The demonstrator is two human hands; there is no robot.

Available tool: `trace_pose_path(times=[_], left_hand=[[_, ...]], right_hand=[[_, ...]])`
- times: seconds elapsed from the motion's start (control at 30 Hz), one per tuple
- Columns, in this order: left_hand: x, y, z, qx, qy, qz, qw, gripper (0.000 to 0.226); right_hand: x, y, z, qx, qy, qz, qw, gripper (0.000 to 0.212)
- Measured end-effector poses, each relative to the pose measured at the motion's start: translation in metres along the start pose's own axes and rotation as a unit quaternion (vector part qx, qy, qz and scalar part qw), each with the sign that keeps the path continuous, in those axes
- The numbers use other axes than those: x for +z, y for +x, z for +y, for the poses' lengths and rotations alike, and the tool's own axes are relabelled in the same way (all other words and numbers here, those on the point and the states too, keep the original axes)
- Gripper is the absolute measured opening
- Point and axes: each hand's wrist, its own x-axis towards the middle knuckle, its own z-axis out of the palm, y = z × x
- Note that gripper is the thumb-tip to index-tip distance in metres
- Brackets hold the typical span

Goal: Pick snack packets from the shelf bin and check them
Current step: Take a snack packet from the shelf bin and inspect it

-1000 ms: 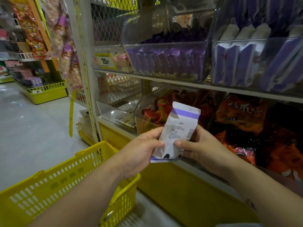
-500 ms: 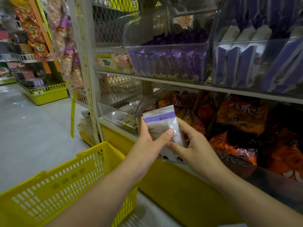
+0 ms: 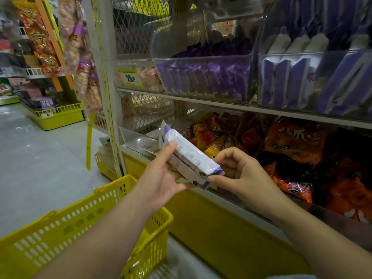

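I hold a white snack packet (image 3: 188, 156) with purple ends in front of the lower shelf, tilted so its far end points up and left. My left hand (image 3: 161, 178) grips it from the left, thumb on its printed back and fingers under it. My right hand (image 3: 239, 174) pinches the packet's near purple end between thumb and forefinger. A clear shelf bin (image 3: 314, 81) at upper right holds more white and purple packets standing upright. Beside it, another clear bin (image 3: 203, 77) is full of darker purple packets.
A yellow shopping basket (image 3: 84, 224) hangs under my left forearm. Orange and red snack bags (image 3: 298, 141) fill the lower shelf behind my hands. A white shelf post (image 3: 104, 81) stands to the left, with hanging snack strips (image 3: 80, 53) and open grey floor (image 3: 36, 154) beyond.
The packet has turned from upright and facing me to lying tilted, with its long edge toward me. My right hand has slid from its side to its near end.
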Motion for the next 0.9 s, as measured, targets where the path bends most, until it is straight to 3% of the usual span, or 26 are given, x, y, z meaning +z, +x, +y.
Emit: trace_pose_path(times=[0.33,0.53,0.6,0.7,0.9], left_hand=[[0.007,-0.001,-0.009,-0.007,0.035,0.004,0.999,0.063],[0.017,-0.002,-0.02,0.018,0.025,-0.042,0.999,0.036],[0.02,-0.003,-0.02,0.02,0.027,-0.051,0.998,0.046],[0.021,-0.002,-0.021,0.013,0.027,-0.029,0.999,0.084],[0.017,-0.002,-0.016,0.01,0.022,-0.01,1.0,0.074]], right_hand=[[0.003,0.001,-0.004,-0.014,0.014,0.045,0.999,0.013],[0.001,0.001,-0.004,-0.036,0.01,0.069,0.997,0.007],[0.0,0.001,-0.005,-0.038,-0.003,0.069,0.997,0.008],[0.003,-0.001,-0.005,-0.037,-0.026,0.05,0.998,0.011],[0.004,-0.002,-0.007,-0.035,-0.022,0.027,0.999,0.011]])
